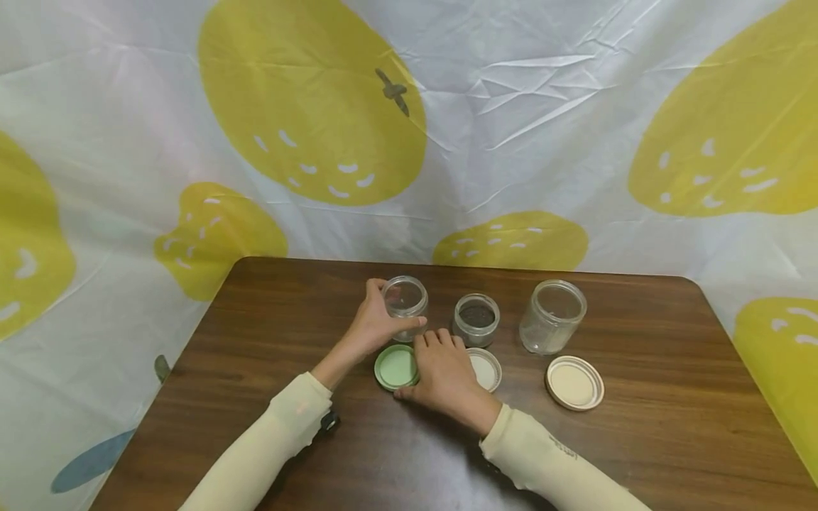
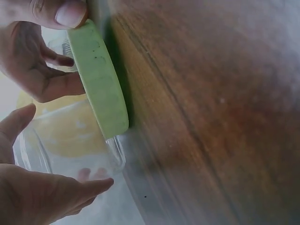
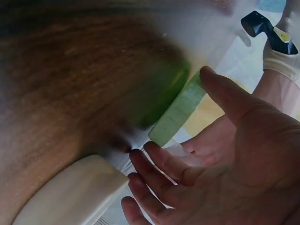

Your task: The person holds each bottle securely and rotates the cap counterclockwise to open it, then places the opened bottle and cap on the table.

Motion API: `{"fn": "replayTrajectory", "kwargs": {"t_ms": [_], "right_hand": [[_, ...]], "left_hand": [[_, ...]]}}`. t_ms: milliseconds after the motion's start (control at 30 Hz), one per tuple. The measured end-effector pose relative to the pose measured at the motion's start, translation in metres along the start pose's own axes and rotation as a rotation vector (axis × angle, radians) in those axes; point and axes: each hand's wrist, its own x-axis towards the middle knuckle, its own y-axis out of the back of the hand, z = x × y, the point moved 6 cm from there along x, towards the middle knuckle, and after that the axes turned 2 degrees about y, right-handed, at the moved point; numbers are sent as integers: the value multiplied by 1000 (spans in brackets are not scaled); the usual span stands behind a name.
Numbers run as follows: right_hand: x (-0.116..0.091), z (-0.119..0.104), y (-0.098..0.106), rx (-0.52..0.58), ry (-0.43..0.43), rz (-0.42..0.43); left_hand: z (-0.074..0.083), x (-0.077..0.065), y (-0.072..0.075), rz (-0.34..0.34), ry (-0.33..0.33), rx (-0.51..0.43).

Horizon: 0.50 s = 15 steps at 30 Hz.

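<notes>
My left hand (image 1: 371, 323) holds a clear glass jar (image 1: 405, 301), thumb on its near side and fingers around the far side. The jar stands upright and lidless at the left of the row. Just in front of it, a green lid (image 1: 393, 366) lies with its inner side up. My right hand (image 1: 447, 376) pinches this lid, its thumb at the near edge and fingers at the far edge. In the right wrist view the green lid (image 3: 178, 115) shows between thumb and index fingertip. A white lid (image 1: 487, 370) is partly hidden behind the right hand.
A small glass jar (image 1: 476, 319) with dark contents stands in the middle. To its right is a larger clear jar (image 1: 552, 319), with a cream lid (image 1: 574, 383) before it. Behind the wooden table (image 1: 652, 341) hangs a lemon-patterned cloth (image 1: 537, 163).
</notes>
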Motion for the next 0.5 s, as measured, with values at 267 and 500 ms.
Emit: {"fn": "replayTrajectory", "kwargs": {"t_ms": [267,500], "right_hand": [[0,1,2,-24,14,2],[0,2,-1,-33,-2,-24]], "left_hand": [[-2,-2,1,-22,-9,-6],[-5,-4,3,-41,-35,-8]]}}
